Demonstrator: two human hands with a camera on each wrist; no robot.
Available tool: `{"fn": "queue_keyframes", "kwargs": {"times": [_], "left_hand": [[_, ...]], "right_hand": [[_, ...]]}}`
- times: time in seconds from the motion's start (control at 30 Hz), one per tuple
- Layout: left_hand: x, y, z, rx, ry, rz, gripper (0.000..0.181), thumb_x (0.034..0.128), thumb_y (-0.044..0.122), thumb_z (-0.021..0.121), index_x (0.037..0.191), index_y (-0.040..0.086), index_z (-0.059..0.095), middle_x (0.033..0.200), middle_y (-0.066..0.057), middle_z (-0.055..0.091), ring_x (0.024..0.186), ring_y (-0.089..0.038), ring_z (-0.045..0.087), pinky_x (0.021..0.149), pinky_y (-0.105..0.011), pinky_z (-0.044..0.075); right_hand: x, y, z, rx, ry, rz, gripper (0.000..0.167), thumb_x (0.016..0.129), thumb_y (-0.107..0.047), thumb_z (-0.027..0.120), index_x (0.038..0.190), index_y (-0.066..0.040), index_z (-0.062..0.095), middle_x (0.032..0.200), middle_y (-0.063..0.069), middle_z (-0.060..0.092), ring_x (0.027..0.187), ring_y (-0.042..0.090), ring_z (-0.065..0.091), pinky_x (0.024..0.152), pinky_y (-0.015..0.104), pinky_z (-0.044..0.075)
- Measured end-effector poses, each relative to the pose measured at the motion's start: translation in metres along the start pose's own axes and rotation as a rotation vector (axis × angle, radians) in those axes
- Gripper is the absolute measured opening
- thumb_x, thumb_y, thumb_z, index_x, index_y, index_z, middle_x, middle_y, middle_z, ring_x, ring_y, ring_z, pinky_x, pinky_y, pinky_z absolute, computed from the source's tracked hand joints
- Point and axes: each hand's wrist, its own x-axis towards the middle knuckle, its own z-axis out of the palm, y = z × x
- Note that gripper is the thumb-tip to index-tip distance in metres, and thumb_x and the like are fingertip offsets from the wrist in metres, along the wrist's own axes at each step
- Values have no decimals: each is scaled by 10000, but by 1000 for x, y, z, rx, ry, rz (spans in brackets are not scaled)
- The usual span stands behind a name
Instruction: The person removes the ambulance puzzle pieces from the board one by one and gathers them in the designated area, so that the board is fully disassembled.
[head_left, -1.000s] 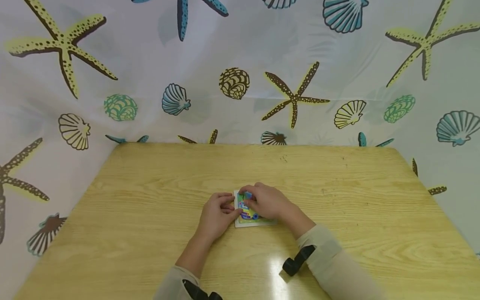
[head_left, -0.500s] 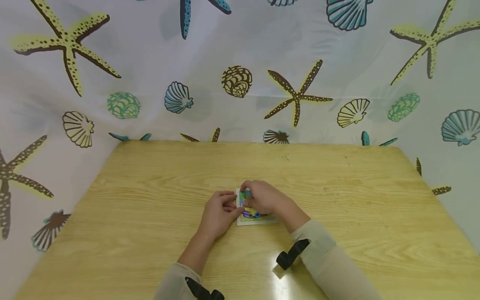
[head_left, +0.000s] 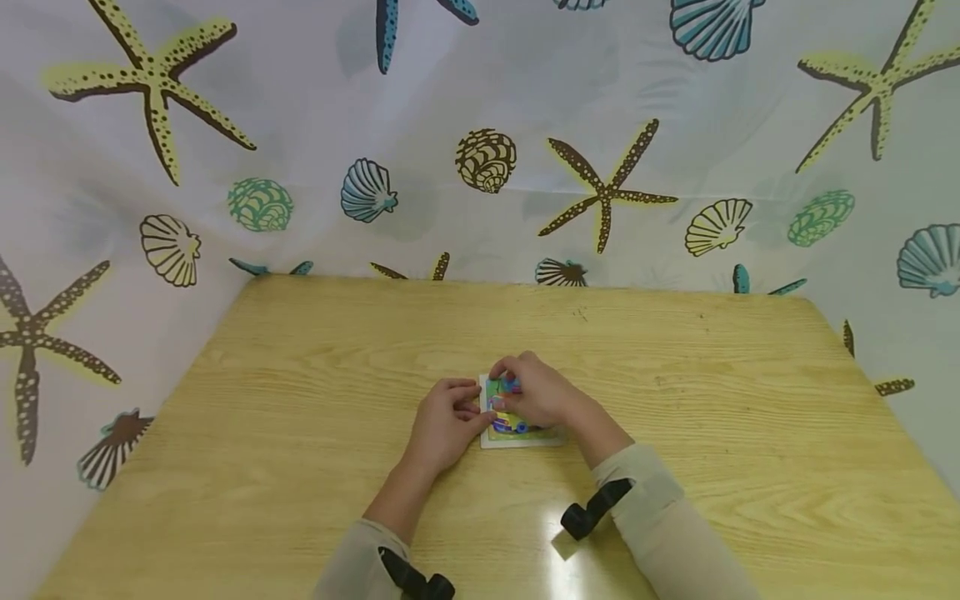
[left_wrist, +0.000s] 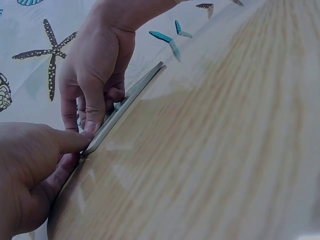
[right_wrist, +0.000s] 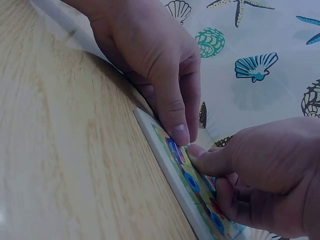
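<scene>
A small square jigsaw puzzle [head_left: 525,440], with a white border and a bright vehicle picture, lies flat on the table. My left hand [head_left: 442,423] grips its left side, the thumb [right_wrist: 178,131] on the picture and the other fingers at the edge. My right hand [head_left: 545,394] bends over the puzzle from the right. Its fingers and thumb close around a blue and pink puzzle piece [head_left: 513,385], partly hidden beneath them. In the right wrist view both thumb tips nearly meet above the picture, and seams between pieces show.
The wood-grain table [head_left: 300,400] reaches out on all sides of the puzzle. A white cloth [head_left: 420,108] printed with shells and starfish hangs behind it and along both sides. A black camera mount [head_left: 596,508] is strapped to each sleeve.
The head view has shifted slightly, so the whole scene sits a little further right. My right fingers have moved slightly over the puzzle, showing more blue and pink between them. The left hand keeps its grip.
</scene>
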Motion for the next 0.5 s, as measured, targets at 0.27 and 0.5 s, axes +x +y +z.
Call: {"fn": "queue_keyframes", "kwargs": {"times": [0.27,0.5], "left_hand": [[2,-1,2,-9,-1,-9,423,855,101,792,1213,-83,663,1312,-151,570,944,-194,662,803,-256,584],[3,-2,1,-12,-6,-8,421,862,97,785,1218,-89,658,1320,-162,565,950,-197,663,806,-259,584]], "right_hand": [[-2,-1,-1,16,12,-15,155,953,-163,688,1098,-108,687,1208,104,519,984,215,556,918,396,506],[-2,-2,3,12,47,-25,197,954,-156,687,1143,-102,679,1073,53,612,950,187,578,872,370,518]]}}
